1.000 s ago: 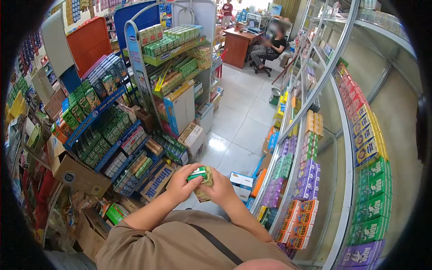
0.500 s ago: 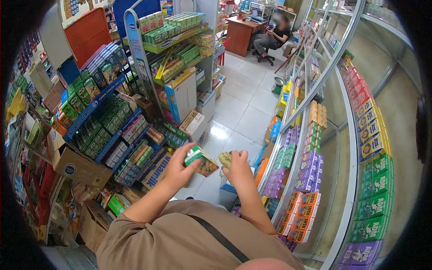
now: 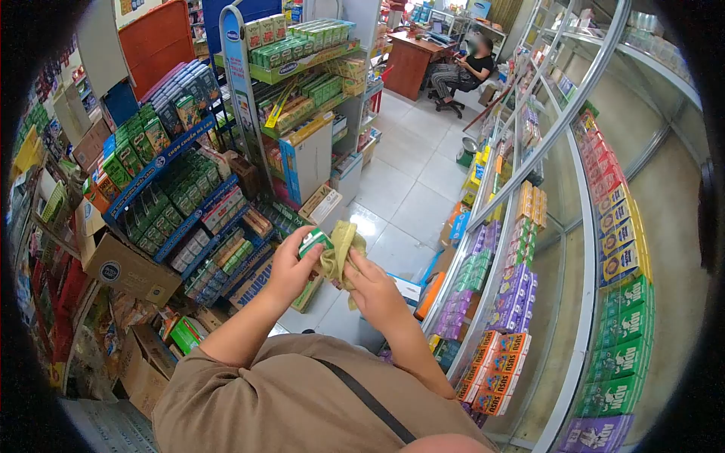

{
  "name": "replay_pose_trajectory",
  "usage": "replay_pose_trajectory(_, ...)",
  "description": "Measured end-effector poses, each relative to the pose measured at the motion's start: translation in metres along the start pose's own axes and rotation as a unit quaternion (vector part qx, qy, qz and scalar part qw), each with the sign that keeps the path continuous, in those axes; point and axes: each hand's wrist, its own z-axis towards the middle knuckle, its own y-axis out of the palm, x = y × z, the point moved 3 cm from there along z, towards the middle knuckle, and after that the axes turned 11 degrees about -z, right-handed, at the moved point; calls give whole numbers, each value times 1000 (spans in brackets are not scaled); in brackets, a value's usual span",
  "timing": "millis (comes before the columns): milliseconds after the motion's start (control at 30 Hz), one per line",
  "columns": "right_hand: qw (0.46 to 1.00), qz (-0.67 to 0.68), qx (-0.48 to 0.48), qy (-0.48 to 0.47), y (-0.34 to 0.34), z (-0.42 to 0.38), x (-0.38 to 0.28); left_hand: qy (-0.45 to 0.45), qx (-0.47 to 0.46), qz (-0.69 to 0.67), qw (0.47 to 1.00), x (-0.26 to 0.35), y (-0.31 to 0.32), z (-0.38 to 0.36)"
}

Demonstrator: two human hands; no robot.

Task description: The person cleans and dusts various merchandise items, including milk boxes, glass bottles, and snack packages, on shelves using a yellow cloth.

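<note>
A green and white carton pack [image 3: 314, 241] is held in my left hand [image 3: 291, 266], the thumb on its near side and the fingers behind it. Against the pack's right side lies a yellowish-green cloth [image 3: 343, 248]. My right hand [image 3: 370, 285] presses that cloth with its fingers, and part of the cloth hangs down below them. The cloth hides much of the pack's right part. Both hands are close together in front of my body, over the tiled floor.
Racks of drink cartons [image 3: 162, 162] stand on the left, with an open cardboard box [image 3: 147, 362] below. Glass-fronted shelves [image 3: 495, 370] with stacked packs line the right. A person [image 3: 461, 72] sits on a chair by a wooden desk [image 3: 411, 64] at the back.
My right hand has moved left with the cloth, which now spreads over the pack's right side. My left hand and the pack have shifted slightly left and up.
</note>
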Motion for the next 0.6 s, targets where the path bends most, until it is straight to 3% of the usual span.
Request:
replay_pose_trajectory(100,991,-118,36,-54,-3,-3,5,80,-81,58,992,0,6,-6)
replay_pose_trajectory(167,987,-83,122,-58,-9,-1,1,111,-132,58,983,-12,12,-11)
replay_pose_trajectory(200,982,-65,165,-59,-11,0,0,221,-141,116,958,-9,18,-13)
replay_pose_trajectory(300,980,111,160,27,2,-5,5,25,-123,-10,992,-3,25,-30)
replay_pose_trajectory(333,979,114,166,46,6,-7,9,78,-132,49,987,2,25,-29)
replay_pose_trajectory(433,969,109,206,78,13,-13,15,119,-142,81,979,14,26,-31)
replay_pose_trajectory(500,958,90,265,66,11,-16,13,220,-158,157,950,20,27,-31)
replay_pose_trajectory(533,938,165,285,106,14,-20,18,269,-166,196,928,23,28,-32)
replay_pose_trajectory(600,877,310,318,183,20,-27,30,277,-203,207,916,23,34,-34)
